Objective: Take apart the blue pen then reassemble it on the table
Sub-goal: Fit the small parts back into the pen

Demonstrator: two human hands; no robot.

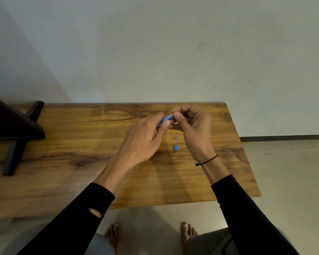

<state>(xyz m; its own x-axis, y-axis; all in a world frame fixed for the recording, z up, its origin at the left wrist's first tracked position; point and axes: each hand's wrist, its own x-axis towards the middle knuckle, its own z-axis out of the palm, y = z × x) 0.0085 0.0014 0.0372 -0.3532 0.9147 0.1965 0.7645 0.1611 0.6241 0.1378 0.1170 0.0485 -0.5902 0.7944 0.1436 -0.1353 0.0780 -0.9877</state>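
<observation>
Above the far middle of the wooden table, both hands hold the light blue pen barrel. My left hand grips its lower end, with most of the barrel hidden under the fingers. My right hand pinches the upper end between thumb and forefinger. Two loose parts lie on the table below the hands: a small blue cap piece and a tiny grey tip piece.
A black stand with splayed legs occupies the table's left part. A pale wall rises right behind the table. The table's right edge drops to a tiled floor. My bare feet show under the near edge.
</observation>
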